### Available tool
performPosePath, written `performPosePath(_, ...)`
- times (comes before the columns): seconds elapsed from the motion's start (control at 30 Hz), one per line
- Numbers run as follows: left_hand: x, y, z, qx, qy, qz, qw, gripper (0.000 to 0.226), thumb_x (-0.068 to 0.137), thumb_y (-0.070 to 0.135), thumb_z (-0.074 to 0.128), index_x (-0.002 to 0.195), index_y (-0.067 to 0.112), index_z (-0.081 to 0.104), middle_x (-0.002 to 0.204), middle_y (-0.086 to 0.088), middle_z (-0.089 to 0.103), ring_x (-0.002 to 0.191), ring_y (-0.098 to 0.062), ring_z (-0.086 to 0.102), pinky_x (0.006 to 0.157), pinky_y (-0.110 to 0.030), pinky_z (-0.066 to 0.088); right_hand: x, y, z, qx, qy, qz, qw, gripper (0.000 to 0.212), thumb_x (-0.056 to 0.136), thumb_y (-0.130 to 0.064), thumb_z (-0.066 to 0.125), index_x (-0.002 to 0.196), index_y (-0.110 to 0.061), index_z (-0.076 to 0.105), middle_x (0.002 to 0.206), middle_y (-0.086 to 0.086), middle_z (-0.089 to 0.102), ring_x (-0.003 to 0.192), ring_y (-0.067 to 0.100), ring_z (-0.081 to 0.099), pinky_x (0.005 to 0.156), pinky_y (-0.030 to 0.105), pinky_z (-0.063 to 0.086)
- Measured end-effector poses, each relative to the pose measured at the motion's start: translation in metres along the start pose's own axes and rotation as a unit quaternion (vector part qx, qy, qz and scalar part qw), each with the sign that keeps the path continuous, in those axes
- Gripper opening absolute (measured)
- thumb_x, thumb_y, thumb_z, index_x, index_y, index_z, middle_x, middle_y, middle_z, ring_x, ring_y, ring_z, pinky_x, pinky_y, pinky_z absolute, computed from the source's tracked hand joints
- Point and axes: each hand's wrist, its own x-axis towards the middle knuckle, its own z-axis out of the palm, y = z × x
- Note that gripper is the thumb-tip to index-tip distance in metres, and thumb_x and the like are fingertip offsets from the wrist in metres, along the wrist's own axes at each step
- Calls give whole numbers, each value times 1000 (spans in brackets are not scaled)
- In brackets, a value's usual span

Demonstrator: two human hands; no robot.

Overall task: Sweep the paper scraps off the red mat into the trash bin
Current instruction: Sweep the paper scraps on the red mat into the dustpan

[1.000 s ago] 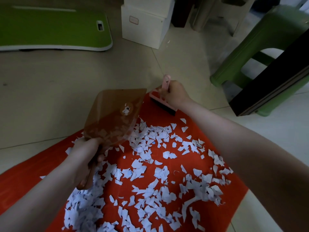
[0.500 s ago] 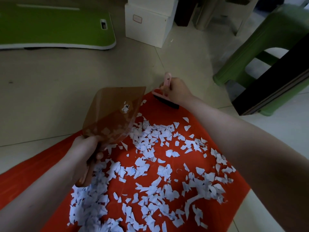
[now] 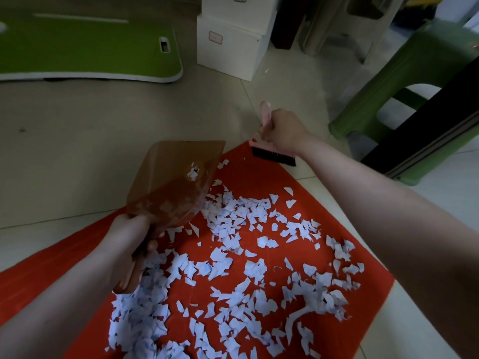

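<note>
Gripping the handle of the dustpan (image 3: 176, 182) with my left hand (image 3: 127, 237), fingers curled tight round it, I hold the brown see-through pan raised off the red mat (image 3: 259, 176). Its mouth points far and tips upward, I judge so that the few bits lying inside cannot slide back out. My right hand (image 3: 282, 130) is clenched round the pink handle of the brush (image 3: 269, 154), whose black bristles sit at the far corner of the mat, just beyond the farthest of the paper scraps (image 3: 233, 215). That is the sensible place to begin a stroke: from there I can drag everything toward me and toward the pan. The scraps are spread over most of the mat, thickest at the near left under my left forearm and thinner toward the right edge, so nearly all of the sweeping lies ahead. To catch them, the pan will need to come down flat with its lip pressed on the mat, or the thin paper will slip underneath. No trash bin shows anywhere in my view. A green stool (image 3: 404, 81) stands to the far right on the floor (image 3: 103, 125).
</note>
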Motion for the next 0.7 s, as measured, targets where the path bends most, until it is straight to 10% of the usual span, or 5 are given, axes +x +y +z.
performPosePath(0.23, -1, 2, 6, -8, -18, 8, 1000, 15, 93, 8, 50, 78, 5, 53, 35, -1, 45, 27, -12, 33, 45, -22, 27, -13, -7, 43, 104, 29, 1, 994, 53, 103, -34, 27, 62, -12, 54, 71, 9, 63, 60, 25, 57, 63, 29, 47)
performPosePath(0.5, 5, -3, -4, -24, -13, 7, 1000, 18, 92, 7, 51, 74, 8, 53, 38, -1, 49, 28, -13, 32, 43, -20, 28, -26, -16, -11, 39, -12, 105, 994, 15, 89, -8, 51, 76, -7, 58, 68, 7, 61, 60, 18, 60, 54, 27, 48)
performPosePath(0.7, 12, 2, -9, -42, -2, -9, 999, 19, 93, 8, 48, 75, 11, 50, 35, 1, 47, 23, -11, 32, 31, -13, 28, -28, -28, 28, 86, 65, -28, 994, 25, 97, -28, 48, 77, -16, 38, 66, 10, 57, 55, 24, 49, 45, 27, 35)
